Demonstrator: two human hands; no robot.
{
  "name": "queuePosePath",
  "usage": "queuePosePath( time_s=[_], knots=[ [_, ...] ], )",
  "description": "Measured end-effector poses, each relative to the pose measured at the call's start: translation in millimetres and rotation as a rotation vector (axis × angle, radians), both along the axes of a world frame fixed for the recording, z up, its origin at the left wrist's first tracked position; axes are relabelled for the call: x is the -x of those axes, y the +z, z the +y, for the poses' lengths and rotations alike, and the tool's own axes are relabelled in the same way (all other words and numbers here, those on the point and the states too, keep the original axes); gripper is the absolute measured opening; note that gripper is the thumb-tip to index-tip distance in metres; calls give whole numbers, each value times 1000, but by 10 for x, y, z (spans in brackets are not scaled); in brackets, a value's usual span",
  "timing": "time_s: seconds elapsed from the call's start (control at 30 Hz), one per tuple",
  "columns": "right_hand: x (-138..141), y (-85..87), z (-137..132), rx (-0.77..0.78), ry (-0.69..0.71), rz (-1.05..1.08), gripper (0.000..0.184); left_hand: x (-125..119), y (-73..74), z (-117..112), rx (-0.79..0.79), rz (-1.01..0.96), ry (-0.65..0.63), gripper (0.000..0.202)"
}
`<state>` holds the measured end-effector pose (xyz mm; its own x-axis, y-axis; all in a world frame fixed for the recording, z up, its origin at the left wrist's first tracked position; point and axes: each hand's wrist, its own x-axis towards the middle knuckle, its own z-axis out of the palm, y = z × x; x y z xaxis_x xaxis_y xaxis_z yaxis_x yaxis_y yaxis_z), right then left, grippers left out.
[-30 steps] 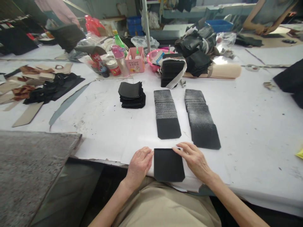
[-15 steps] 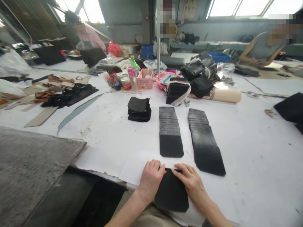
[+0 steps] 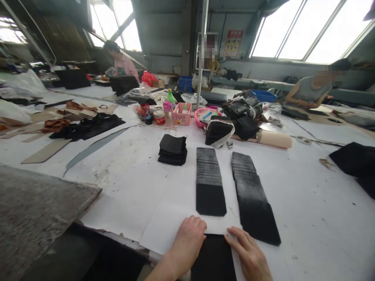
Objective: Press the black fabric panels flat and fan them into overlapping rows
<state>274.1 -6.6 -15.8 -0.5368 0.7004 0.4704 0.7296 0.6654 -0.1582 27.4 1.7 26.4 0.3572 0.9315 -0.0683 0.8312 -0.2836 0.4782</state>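
A black flat piece with a straight top edge [image 3: 216, 257] lies on the white table in front of me, its lower end cut off by the frame. My left hand [image 3: 190, 240] has its fingers curled together at the piece's top left corner. My right hand [image 3: 247, 251] grips the top right corner, thumb and fingertips at the edge. Just beyond lie two rows of overlapping black pieces: the left row [image 3: 211, 199] and the right row [image 3: 258, 218], both with grey fuzzy strips showing along their far parts. A stack of black pieces [image 3: 172, 149] sits farther off.
A pink box [image 3: 182, 117], a pink basket [image 3: 200, 121], a jar [image 3: 159, 117] and bottles stand mid-table. A beige roll [image 3: 275, 139] lies right of them. Dark scraps [image 3: 88, 127] are at left, beside a grey slab [image 3: 43, 218]. Two people work farther back.
The view has tilted upward, so the table things and my hands appear lower. My hands sit a little farther apart along the black piece's top edge.
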Motion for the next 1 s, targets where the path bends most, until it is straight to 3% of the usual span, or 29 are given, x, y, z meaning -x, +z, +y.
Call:
queuePosePath(
  time_s=[0.13, 0.23, 0.37, 0.47, 0.57, 0.7, 0.77, 0.87, 1.0],
  knots=[
    [259, 162, 280, 31, -97, 40, 38, 53, 8, -26, 42, -126, 11, 5],
    [482, 243, 540, 44, -53, 0, 29, 272, 31, -66, 89, -268, 80, 7],
    [583, 163, 686, -17, 66, -40, 25, 855, 0, -35, 145, -582, 381, 17],
    [578, 64, 667, -79, 87, -46, 25, 1316, -114, 58, 22, -791, 686, 28],
    [591, 32, 643, -99, 66, -29, 22, 1610, -225, 134, -137, -645, 820, 28],
    [581, 68, 640, -72, 71, 22, 18, 1675, -248, 113, -358, -46, 702, 17],
    [551, 93, 631, -46, 93, 18, 19, 1604, -229, 64, -479, 149, 621, 16],
    [532, 119, 612, -43, 116, -29, 23, 1408, -226, -2, -602, 200, 473, 14],
    [609, 98, 625, -61, 61, -41, 21, 1002, -284, -34, -617, 64, 204, 17]
  ],
)
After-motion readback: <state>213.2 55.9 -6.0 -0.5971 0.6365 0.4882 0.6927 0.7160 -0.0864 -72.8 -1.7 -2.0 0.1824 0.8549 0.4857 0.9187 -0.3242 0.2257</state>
